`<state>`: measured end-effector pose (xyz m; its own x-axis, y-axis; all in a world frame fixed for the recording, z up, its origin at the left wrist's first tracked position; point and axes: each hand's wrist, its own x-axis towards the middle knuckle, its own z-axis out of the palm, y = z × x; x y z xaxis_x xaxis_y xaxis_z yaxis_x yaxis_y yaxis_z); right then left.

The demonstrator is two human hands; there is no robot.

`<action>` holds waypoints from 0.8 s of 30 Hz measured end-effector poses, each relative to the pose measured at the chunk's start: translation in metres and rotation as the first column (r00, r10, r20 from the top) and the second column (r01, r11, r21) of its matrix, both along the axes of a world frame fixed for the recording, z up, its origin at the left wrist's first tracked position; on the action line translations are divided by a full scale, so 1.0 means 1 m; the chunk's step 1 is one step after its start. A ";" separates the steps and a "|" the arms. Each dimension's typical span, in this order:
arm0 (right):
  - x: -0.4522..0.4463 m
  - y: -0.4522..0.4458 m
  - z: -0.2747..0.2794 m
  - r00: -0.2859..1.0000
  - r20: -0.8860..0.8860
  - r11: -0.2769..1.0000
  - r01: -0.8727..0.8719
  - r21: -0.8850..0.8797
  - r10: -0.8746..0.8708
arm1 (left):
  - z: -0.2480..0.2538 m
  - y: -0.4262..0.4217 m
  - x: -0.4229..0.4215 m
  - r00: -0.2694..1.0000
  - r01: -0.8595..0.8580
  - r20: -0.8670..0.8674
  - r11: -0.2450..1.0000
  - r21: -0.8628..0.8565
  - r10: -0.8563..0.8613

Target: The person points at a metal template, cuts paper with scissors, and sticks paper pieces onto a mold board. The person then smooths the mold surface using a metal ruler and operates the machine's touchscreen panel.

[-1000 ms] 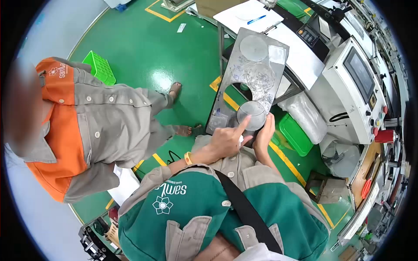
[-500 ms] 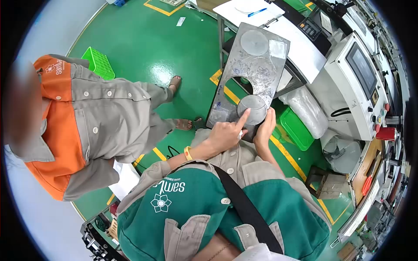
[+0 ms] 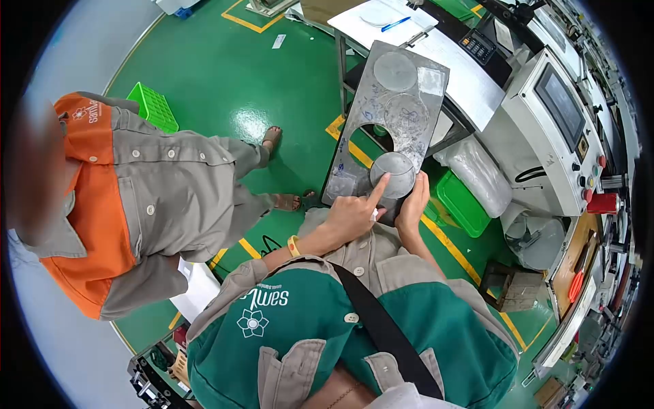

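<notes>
A grey, see-through-looking round disc (image 3: 393,175) shows over the lower part of a scuffed grey plate (image 3: 371,102), beside the plate's large round hole. My right hand (image 3: 413,208) is curled at the disc's lower right edge, its fingers along the rim. From the left, my left hand (image 3: 351,217) lays its stretched index finger on the disc's face. The other left fingers are curled, and a small white bit shows beside them, too small to name. Another round piece (image 3: 395,71) and a whitish square (image 3: 430,81) lie at the plate's far end.
A person in an orange and grey shirt (image 3: 102,204) stands at my left. Ahead is a white table (image 3: 456,82) with a blue pen (image 3: 395,24). A control panel (image 3: 562,99) and a green tray (image 3: 463,204) are at right. A green basket (image 3: 153,108) sits on the floor.
The view has shifted slightly. My hands, the disc and the plate keep nearly the same arrangement, with the left index finger still on the disc.
</notes>
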<state>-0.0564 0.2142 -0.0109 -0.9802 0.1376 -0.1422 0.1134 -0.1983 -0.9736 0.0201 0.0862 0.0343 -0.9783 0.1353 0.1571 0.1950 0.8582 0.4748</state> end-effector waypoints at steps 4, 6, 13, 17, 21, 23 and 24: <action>-0.002 0.001 -0.005 1.000 -0.009 1.000 0.003 0.013 -0.003 | 0.002 0.000 0.000 0.999 -0.001 0.034 1.000 0.016 0.000; 0.000 -0.002 0.005 1.000 0.017 1.000 0.015 -0.003 -0.015 | 0.003 0.001 0.000 1.000 0.003 0.029 1.000 0.008 -0.004; -0.002 -0.004 0.003 0.999 0.021 0.999 0.028 -0.035 -0.027 | 0.001 -0.001 0.000 1.000 0.012 0.019 1.000 0.011 -0.012; -0.001 0.002 -0.002 1.000 0.000 0.997 -0.029 -0.068 0.029 | 0.012 0.001 0.004 0.989 0.087 -0.131 0.987 0.138 -0.069; 0.001 -0.003 0.003 0.999 0.009 0.999 0.033 -0.021 -0.033 | 0.000 0.000 0.004 0.998 0.070 0.007 0.995 0.071 -0.070; 0.000 -0.002 -0.001 1.000 -0.002 0.999 0.021 -0.031 -0.021 | 0.003 -0.002 0.007 0.995 0.089 0.030 0.992 0.086 -0.092; 0.000 -0.001 -0.001 1.000 -0.005 0.999 0.014 -0.036 -0.014 | 0.004 -0.002 0.007 0.994 0.089 0.058 0.994 0.068 -0.093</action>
